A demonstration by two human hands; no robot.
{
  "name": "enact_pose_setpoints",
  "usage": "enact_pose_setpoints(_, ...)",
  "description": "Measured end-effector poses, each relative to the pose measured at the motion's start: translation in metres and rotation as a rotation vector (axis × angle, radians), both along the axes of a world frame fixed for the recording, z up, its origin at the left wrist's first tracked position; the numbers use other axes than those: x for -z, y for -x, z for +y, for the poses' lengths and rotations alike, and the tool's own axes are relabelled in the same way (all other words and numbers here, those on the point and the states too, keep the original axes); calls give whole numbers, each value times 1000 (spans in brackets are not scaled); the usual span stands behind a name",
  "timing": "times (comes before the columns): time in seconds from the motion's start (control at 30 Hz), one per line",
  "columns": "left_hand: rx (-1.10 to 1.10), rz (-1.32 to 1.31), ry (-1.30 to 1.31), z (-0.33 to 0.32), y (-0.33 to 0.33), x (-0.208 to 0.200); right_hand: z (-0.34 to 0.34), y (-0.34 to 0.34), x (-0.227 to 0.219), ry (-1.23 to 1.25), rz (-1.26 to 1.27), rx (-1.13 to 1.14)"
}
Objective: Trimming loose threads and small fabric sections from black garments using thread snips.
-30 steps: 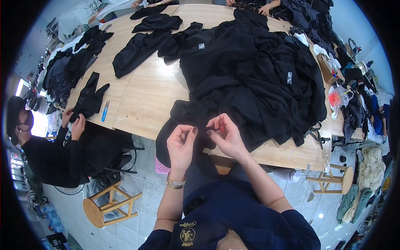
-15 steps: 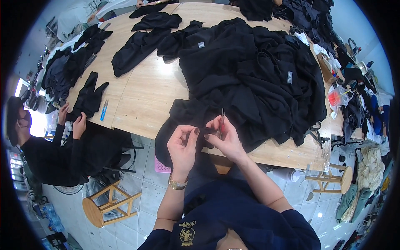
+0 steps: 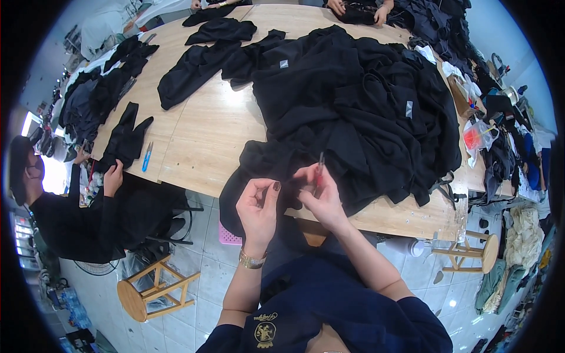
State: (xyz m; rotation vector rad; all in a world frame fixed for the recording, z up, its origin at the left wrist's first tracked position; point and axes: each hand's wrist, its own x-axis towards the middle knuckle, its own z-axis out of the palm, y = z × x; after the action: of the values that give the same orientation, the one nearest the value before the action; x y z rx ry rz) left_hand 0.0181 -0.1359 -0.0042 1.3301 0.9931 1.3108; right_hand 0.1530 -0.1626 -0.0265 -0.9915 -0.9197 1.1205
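Observation:
My left hand (image 3: 258,206) is closed, thumb and fingertips pinched on the edge of a black garment (image 3: 259,157) that hangs over the table's near edge. To its right, my right hand (image 3: 325,203) grips small red-handled thread snips (image 3: 321,169), blades pointing up and away from me. A small gap separates the two hands. The fingertips of my right hand are partly blurred, so I cannot tell whether they also touch the cloth. Beyond both hands lies a large heap of black garments (image 3: 353,112), some with small grey patches.
The wooden table (image 3: 206,141) carries more black pieces (image 3: 197,73) farther left. A seated co-worker (image 3: 70,212) handles a black piece beside blue snips (image 3: 147,157). Another person's hands (image 3: 382,13) work at the far edge. Wooden stools (image 3: 156,288) stand on the floor, and a plastic cup (image 3: 472,138) sits right.
My right hand has drawn slightly right, away from my left, and the snips have tilted. My left hand stays put. Hands have appeared at the far edge; the co-worker's far hand has moved left.

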Motion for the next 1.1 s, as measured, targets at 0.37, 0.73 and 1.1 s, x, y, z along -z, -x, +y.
enact_pose_setpoints(0.37,-168,259,-231,-9,-3,6,-11,-2,-19,388,344,-97)
enact_pose_setpoints(0.73,-206,446,-547,-9,-8,15,-9,2,-21,432,192,-17)
enact_pose_setpoints(1.1,-141,-41,-68,-4,-10,11,-12,-3,-13,243,375,-153)
